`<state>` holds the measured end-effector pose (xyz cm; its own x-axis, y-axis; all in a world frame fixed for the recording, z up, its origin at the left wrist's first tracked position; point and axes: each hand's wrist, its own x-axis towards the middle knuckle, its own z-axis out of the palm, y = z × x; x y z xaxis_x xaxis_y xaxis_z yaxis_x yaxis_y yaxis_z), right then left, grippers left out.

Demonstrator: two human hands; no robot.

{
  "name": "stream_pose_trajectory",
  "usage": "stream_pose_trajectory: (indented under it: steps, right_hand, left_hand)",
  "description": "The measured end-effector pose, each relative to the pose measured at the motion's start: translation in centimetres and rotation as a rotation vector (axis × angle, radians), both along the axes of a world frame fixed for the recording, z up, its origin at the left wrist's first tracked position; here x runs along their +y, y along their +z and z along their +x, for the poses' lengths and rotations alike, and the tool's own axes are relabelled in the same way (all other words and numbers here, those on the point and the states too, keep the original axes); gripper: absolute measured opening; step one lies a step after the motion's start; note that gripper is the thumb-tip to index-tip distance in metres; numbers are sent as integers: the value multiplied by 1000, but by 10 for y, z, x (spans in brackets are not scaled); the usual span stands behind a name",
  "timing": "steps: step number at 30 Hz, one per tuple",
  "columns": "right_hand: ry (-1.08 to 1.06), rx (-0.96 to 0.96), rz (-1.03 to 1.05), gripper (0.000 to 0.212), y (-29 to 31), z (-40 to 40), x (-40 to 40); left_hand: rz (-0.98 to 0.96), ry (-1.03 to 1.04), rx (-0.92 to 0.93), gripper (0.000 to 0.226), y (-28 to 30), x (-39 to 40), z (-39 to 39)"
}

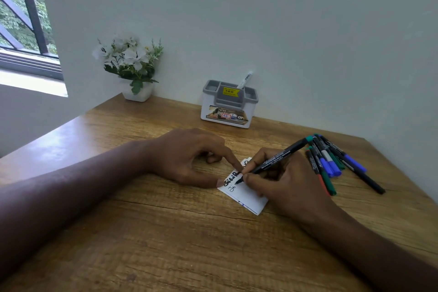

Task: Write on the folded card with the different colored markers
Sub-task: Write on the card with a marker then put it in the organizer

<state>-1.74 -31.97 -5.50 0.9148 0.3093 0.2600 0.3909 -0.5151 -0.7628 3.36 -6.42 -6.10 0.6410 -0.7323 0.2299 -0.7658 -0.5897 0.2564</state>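
Note:
A small white folded card (246, 198) lies on the wooden table (147, 227), with black lettering along its far edge. My left hand (189, 156) presses the card's left part down with index fingertip and thumb. My right hand (282, 180) grips a black marker with a green end (277, 160), its tip touching the card near the lettering. The right hand covers the card's right part. A heap of several markers (336, 163), with blue, green, red and black caps, lies just right of that hand.
A grey and white pen holder (228, 105) with one white pen stands against the wall behind the card. A white pot of white flowers (132, 66) sits at the back left corner. The table's right edge runs close behind the marker heap.

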Motion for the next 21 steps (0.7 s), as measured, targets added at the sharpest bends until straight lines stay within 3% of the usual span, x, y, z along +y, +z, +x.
stream_pose_trajectory:
  steps: [21]
  right_hand:
    - [-20, 19, -15, 5, -2, 2, -1]
  left_hand:
    - [-5, 2, -2, 45, 0, 0, -2]
